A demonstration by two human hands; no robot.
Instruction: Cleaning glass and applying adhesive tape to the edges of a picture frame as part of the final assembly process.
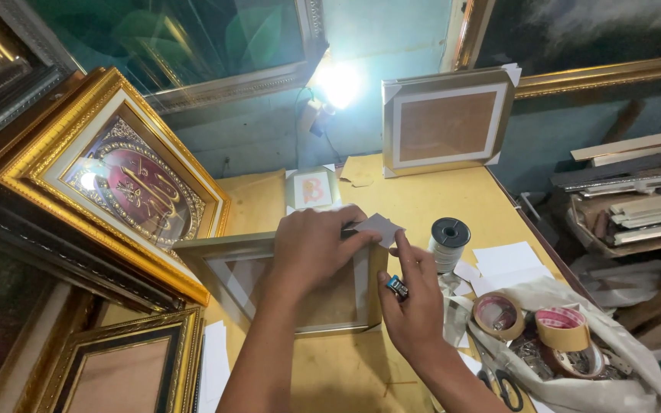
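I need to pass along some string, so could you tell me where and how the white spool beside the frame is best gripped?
Grip the white spool around its wound side wall, coming from the right. It stands upright with its black cap up, and the right hand and frame crowd its left.

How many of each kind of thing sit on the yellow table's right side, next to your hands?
Brown tape rolls: 2
White ribbon spool with black core: 1
Black-handled scissors: 1
Total: 4

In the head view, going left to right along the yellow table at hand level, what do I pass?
Ornate gold frame → left hand on the silver frame → right hand → white ribbon spool → white paper cards → tape rolls.
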